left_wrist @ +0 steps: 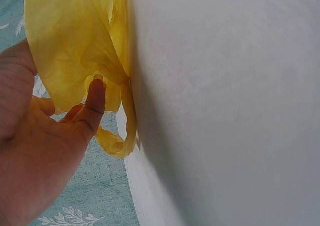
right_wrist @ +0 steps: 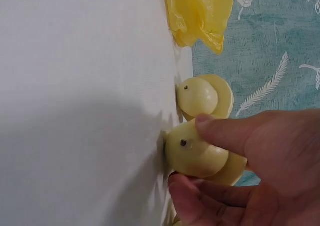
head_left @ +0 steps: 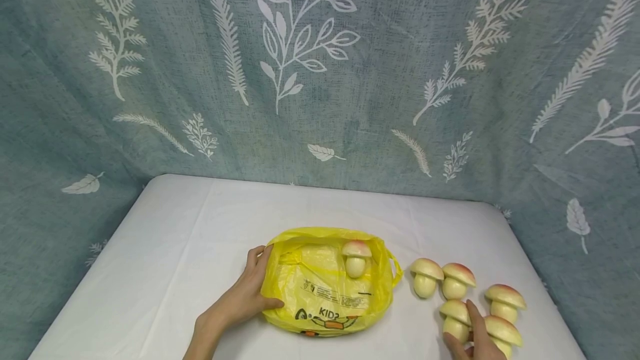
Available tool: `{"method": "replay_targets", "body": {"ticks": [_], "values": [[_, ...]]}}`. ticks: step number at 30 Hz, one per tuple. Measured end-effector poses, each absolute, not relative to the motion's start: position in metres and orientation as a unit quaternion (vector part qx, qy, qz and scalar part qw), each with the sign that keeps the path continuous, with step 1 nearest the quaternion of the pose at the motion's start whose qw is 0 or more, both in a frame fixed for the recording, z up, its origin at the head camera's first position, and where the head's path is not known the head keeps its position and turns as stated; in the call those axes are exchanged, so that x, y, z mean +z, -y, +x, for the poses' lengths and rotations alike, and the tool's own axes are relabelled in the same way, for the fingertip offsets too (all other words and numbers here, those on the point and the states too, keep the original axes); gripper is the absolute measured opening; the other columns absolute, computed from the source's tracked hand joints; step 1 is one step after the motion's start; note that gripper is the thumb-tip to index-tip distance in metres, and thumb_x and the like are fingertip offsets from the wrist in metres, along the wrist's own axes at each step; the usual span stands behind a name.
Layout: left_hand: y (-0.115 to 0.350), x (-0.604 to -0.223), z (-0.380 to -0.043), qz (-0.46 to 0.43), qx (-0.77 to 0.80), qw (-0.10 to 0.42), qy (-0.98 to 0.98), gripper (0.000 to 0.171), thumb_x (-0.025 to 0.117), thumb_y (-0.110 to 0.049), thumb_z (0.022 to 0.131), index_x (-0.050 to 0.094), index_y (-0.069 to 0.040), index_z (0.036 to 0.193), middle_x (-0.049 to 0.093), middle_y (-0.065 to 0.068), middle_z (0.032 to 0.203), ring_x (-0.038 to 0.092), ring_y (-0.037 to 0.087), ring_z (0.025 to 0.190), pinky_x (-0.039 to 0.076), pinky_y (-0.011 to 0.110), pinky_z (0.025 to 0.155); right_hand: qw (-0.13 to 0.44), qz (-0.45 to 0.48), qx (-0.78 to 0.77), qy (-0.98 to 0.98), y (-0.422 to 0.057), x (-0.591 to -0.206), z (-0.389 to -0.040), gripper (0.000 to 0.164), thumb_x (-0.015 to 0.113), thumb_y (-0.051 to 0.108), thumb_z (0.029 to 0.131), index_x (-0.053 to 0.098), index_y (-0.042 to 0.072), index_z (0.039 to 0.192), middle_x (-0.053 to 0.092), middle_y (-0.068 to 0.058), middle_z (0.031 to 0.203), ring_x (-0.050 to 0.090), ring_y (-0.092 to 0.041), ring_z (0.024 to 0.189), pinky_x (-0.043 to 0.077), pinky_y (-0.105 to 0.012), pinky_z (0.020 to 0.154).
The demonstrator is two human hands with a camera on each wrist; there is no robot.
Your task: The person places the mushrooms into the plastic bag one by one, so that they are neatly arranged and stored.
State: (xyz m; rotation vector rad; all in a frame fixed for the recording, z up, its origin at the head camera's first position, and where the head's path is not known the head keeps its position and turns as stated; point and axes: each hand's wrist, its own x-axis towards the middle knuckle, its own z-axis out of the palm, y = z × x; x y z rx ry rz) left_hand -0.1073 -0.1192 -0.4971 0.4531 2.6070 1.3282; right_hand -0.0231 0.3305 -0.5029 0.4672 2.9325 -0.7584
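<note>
A yellow plastic bag [head_left: 382, 293] lies with its mouth spread wide, and one toy mushroom [head_left: 356, 257] with a cream and reddish cap is inside it. My left hand [head_left: 239, 298] grips the bag's left rim, the thumb over the near edge and the other fingers around the outside. At the lower right, my right hand [head_left: 479, 339] pinches a pale mushroom [right_wrist: 195, 148] between thumb and fingers. This mushroom is at the tabletop, close beside others of its kind. Part of its cap is hidden behind the thumb in the right wrist view.
Several more mushrooms stand around my right hand: a pair behind it, including the leftmost mushroom [head_left: 425, 278], and others to its right, including the far-right mushroom [head_left: 505, 300]. A white cloth [head_left: 200, 226] covers the table. Behind hangs a blue-green leaf-patterned curtain [head_left: 370, 99].
</note>
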Motion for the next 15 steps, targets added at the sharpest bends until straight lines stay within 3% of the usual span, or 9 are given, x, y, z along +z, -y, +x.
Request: {"method": "replay_targets", "body": {"ticks": [7, 15], "values": [[0.119, -0.496, -0.107, 0.147, 0.45, 0.094, -0.876, 0.114, 0.087, -0.019, 0.075, 0.01, -0.006, 0.159, 0.014, 0.016, 0.154, 0.023, 0.038, 0.143, 0.026, 0.056, 0.112, 0.036, 0.164, -0.284, -0.944, -0.329, -0.503, -0.023, 0.099, 0.074, 0.044, 0.087, 0.016, 0.002, 0.156, 0.067, -0.012, 0.093, 0.054, -0.014, 0.062, 0.045, -0.024, 0.054], [0.119, -0.494, -0.107, 0.147, 0.452, 0.097, -0.874, 0.114, 0.087, -0.018, 0.075, 0.01, -0.006, 0.159, 0.014, 0.016, 0.154, 0.022, 0.038, 0.143, 0.026, 0.056, 0.112, -0.062, 0.156, -0.279, -0.945, -0.317, -0.498, -0.017, 0.089, 0.076, 0.034, 0.087, 0.026, 0.004, 0.154, 0.067, -0.014, 0.091, 0.05, -0.01, 0.056, 0.042, -0.024, 0.05]]}}
